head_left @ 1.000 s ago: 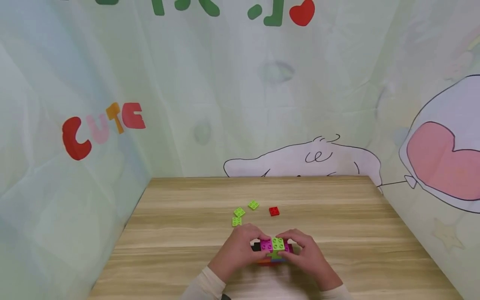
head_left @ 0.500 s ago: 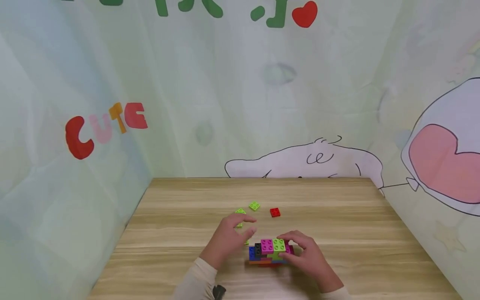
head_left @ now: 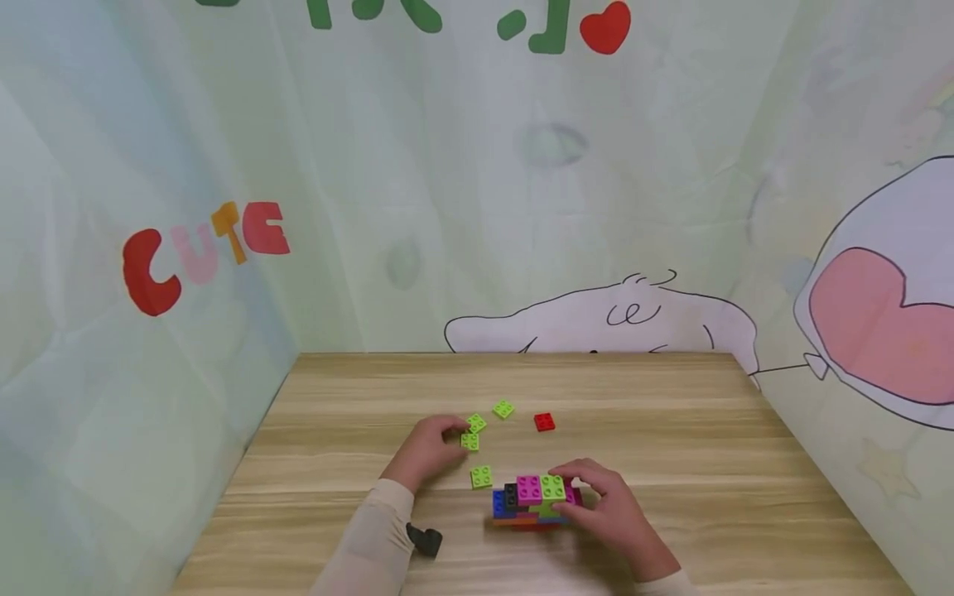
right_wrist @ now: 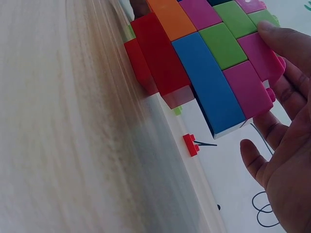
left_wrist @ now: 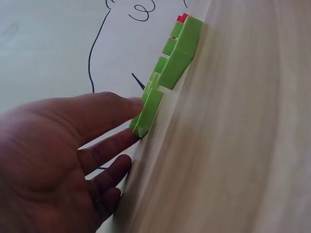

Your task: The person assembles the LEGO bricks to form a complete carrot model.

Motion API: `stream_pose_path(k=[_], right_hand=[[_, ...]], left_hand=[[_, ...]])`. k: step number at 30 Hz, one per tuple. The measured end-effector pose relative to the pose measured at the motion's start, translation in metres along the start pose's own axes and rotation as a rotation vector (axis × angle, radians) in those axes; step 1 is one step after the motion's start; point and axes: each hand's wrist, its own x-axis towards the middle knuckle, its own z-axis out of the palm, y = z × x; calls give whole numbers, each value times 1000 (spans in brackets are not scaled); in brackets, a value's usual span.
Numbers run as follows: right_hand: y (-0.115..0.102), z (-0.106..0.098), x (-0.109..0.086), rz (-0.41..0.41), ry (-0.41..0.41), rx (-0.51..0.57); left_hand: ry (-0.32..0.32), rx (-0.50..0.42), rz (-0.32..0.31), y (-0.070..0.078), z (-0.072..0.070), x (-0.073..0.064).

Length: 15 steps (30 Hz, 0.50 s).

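Observation:
My left hand (head_left: 426, 451) has reached the loose light-green bricks at the left. In the left wrist view its thumb and forefinger pinch the end of the nearer green brick (left_wrist: 150, 111), which lies on the table. Another green brick (head_left: 477, 423) lies right behind it. At the front, my right hand (head_left: 613, 509) grips the right end of a built block of toy bricks (head_left: 529, 488), thumb in front and fingers behind. The right wrist view shows the block's side in red, orange, blue, magenta and green bricks (right_wrist: 223, 46).
One single green brick (head_left: 481, 477) lies just left of the block. Farther back are a green brick (head_left: 503, 410) and a red brick (head_left: 545, 422). The wooden table (head_left: 671, 414) ends at a printed curtain (head_left: 358, 207). A black object (head_left: 425, 540) sits by the left sleeve.
My left hand has let go of the block and moved left and away to the loose green bricks, uncovering the block's blue and black end. My right hand has stayed on the block.

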Motion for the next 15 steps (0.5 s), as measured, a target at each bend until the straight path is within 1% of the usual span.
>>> stream_pose_path(k=[3,8,12,15], right_hand=[[-1,1,0,5,0,11],[-3,0,0,7,0,19],[-3,1,0,9,-1,19],[-3,0,0,4,0,25]], left_hand=[[-8,16,-7,-5,3,2],[-2,53,16,-4,5,4],[23,32,18,1,4,-1],[44,-2,43,11,2,-10]])
